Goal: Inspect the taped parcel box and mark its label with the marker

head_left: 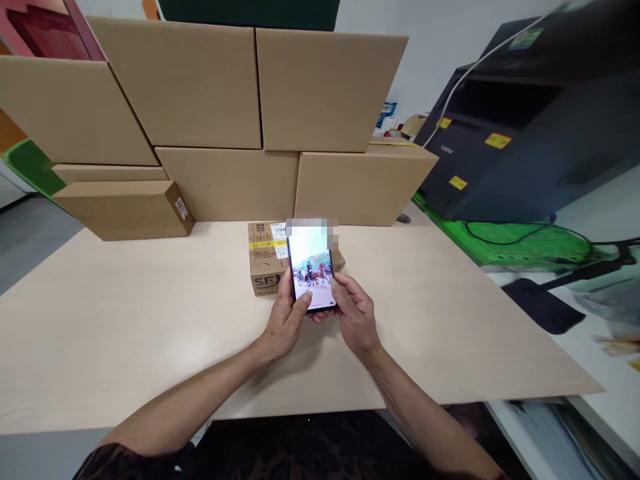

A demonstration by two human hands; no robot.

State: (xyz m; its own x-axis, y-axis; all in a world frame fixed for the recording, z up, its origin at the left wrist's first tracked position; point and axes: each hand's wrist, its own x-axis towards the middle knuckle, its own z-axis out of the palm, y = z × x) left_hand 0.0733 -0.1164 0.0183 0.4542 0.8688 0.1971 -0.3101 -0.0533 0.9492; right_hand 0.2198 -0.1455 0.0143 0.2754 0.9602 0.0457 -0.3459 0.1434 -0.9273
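A smartphone is held upright-facing me above the table, its screen lit with a picture of a horse-drawn carriage. My left hand grips its left side, thumb over the lower screen. On the right edge, my right hand holds it too, with its thumb at the glass. The fingers behind the phone are mostly hidden. Behind the phone sits a small cardboard parcel with yellow tape, a white label and dark printed letters; the phone covers part of it.
Large cardboard boxes are stacked along the back of the pale table. A flat brown box lies at the back left. At the right stand a dark printer on a green surface and a black arm-like stand.
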